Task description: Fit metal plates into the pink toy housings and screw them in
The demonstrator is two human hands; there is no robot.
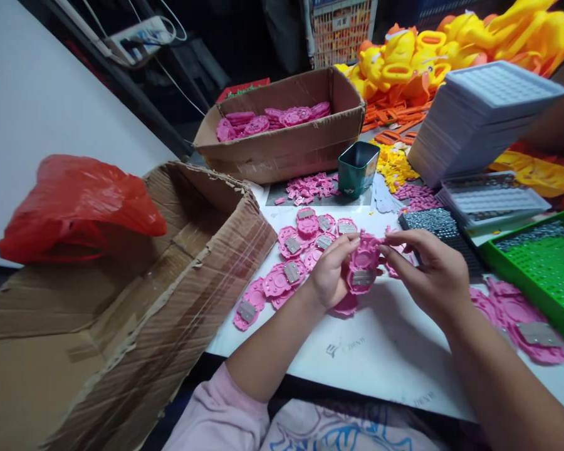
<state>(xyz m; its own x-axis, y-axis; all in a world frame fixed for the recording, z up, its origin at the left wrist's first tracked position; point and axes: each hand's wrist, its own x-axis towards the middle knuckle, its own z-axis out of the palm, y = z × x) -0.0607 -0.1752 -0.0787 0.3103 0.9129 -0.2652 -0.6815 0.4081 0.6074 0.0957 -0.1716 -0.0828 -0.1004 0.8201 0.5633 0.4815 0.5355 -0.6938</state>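
My left hand [329, 270] is closed round a pink plastic disc part [364, 266] with a grey metal plate on it, held just above the white table [395, 351]. My right hand [432, 272] pinches the same part at its right edge with thumb and fingers. Several matching pink discs with metal plates [294, 260] lie spread on the table to the left of my hands. More pink parts [521, 313] lie to the right, beside my right forearm.
A torn cardboard box [136, 294] with a red plastic bag [75, 207] stands at left. Behind are a box of pink discs [282, 134], a green tin [357, 168], small pink pieces [310, 186], stacked grey trays [479, 119], a green tray [540, 266] and yellow-orange plastic toys [432, 56].
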